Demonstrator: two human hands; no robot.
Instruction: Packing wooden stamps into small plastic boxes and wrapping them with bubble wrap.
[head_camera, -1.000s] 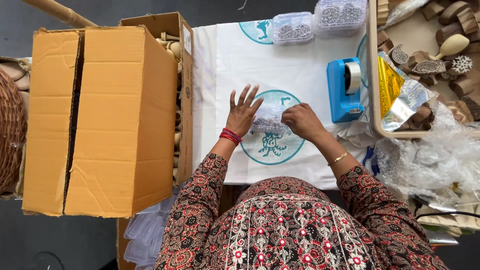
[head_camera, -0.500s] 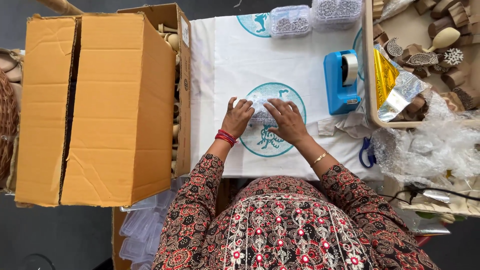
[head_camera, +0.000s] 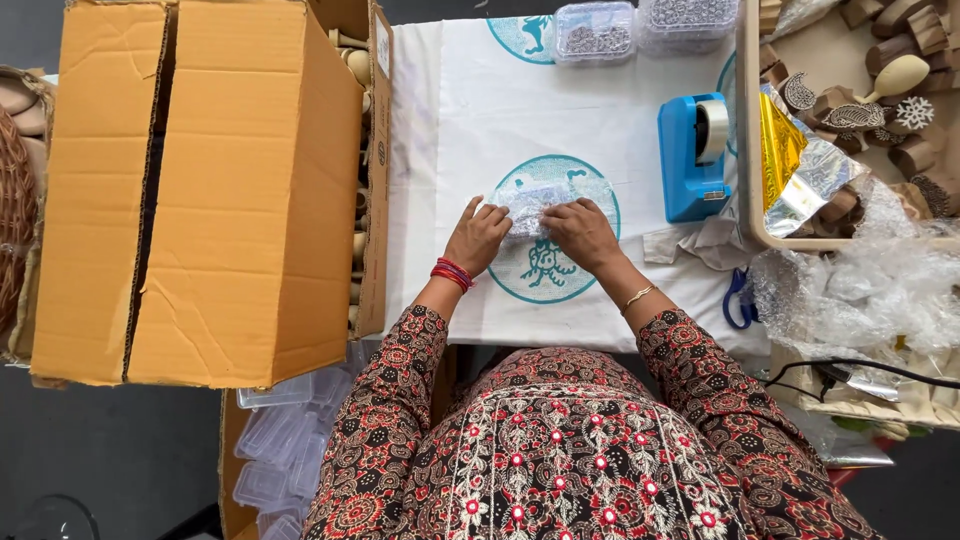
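On my left stands the big brown cardboard box (head_camera: 200, 190). Both hands have closed in since 1 second ago: my left hand (head_camera: 478, 237), then spread open, now presses its grip on the small bubble-wrapped bundle (head_camera: 530, 205) lying on the white printed tabletop (head_camera: 470, 120). My right hand (head_camera: 582, 232) pinches its other end, beside the blue tape dispenser (head_camera: 692, 155).

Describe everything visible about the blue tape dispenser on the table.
The blue tape dispenser is a blocky desktop type of what looks like bright blue plastic, seen from above. A pale roll of tape sits in its upper part, and a narrow end with the cutter points toward the person. It stands upright on the white printed cloth, right of the teal circle print, close beside the tray's edge. Crumpled pale paper lies by its near end. Neither hand touches it.
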